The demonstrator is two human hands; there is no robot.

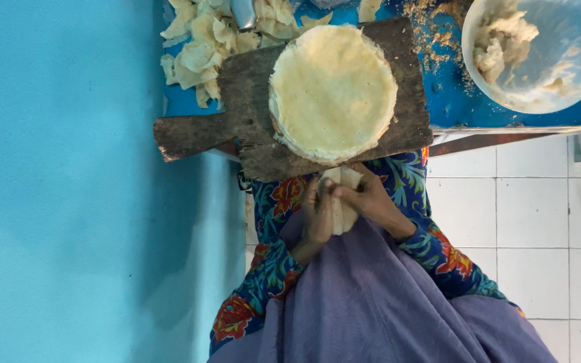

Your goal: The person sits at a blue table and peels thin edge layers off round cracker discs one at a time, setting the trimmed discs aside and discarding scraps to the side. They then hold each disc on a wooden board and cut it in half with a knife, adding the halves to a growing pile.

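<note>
Cloth: a purple cloth [371, 296] is lying nearest the camera, over the lap; floral sleeves [438, 249] are showing on both sides of it.
Left hand: the left hand [317, 218] is curling around the left side of a dough piece [344, 202]; its grip is pressed against the dough, pinching it.
Right hand: the right hand [371, 198] is lying across the dough piece from the right; its grip is closing on the same piece, thumb meeting the left hand's fingers.
Dough piece: pale and folded; it is sitting between both hands, just below the edge of the board [250, 114].
Board: dark, worn wood with a handle pointing left; it is resting on the blue desk [452, 101] and overhanging its near edge.
Stack: a round stack of thin pale sheets [333, 91] is sitting on the board.
Scraps: torn dough scraps [200, 47] are lying beyond the board, to the left.
Bowl: a white bowl [573, 87] holding lumps of dough is standing at the far right; crumbs [432, 30] are scattered beside it.
Floor: white tiles [539, 215] are showing to the right.
</note>
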